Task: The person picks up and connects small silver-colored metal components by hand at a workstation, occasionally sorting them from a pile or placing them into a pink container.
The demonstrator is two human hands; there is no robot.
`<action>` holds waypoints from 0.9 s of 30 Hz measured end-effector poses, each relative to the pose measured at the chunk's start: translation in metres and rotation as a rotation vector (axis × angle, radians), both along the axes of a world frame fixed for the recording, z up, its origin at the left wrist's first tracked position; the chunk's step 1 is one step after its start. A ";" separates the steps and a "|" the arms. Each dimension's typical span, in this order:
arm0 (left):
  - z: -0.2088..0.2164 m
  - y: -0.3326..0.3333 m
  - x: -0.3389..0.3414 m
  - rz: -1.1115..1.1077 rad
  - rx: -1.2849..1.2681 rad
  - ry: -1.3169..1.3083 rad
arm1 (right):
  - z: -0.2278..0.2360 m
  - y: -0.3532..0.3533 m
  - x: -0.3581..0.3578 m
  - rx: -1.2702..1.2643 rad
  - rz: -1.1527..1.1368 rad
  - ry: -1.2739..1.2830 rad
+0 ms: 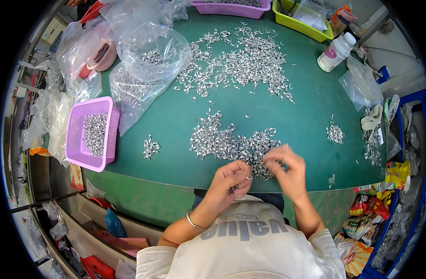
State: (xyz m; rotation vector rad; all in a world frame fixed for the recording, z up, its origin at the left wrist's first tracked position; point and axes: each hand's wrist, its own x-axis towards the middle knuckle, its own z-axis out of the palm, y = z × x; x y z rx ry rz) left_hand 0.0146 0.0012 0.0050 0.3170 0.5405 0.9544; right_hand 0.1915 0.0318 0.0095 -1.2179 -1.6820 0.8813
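My left hand (pixel 230 180) is closed at the table's front edge. A small silvery curved metal piece (pixel 249 177) shows at its fingertips, and more metal bits (pixel 233 189) show among the curled fingers. Close by on the right, my right hand (pixel 289 168) hovers at the edge of the near pile of curved metal pieces (pixel 217 142). Its fingers are smeared by motion, so whether they hold a piece cannot be made out. Farther back lies a larger, spread-out heap of the same pieces (pixel 250 60).
Small clusters lie left (pixel 150 147) and right (pixel 335 133) on the green table (pixel 147 118). A purple basket of pieces (pixel 69 135) and a clear plastic bag (pixel 164 86) stand left. At the back are a yellow-green tray (pixel 299 29) and a white bottle (pixel 331 56).
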 end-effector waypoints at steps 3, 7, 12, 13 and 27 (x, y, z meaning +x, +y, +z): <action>-0.002 0.003 0.000 -0.008 0.013 -0.154 | -0.022 0.033 0.019 0.096 -0.185 -0.294; 0.007 0.006 0.008 0.063 -0.111 -0.036 | -0.038 0.048 0.026 0.164 -0.160 -0.562; -0.005 0.003 0.009 -0.001 -0.036 0.131 | -0.043 0.044 0.033 0.113 -0.112 -0.579; -0.006 0.003 0.009 -0.019 -0.008 0.164 | -0.041 0.041 0.034 0.124 -0.127 -0.540; -0.011 0.006 0.020 0.011 -0.030 0.196 | -0.011 0.001 0.028 -0.479 -0.061 0.511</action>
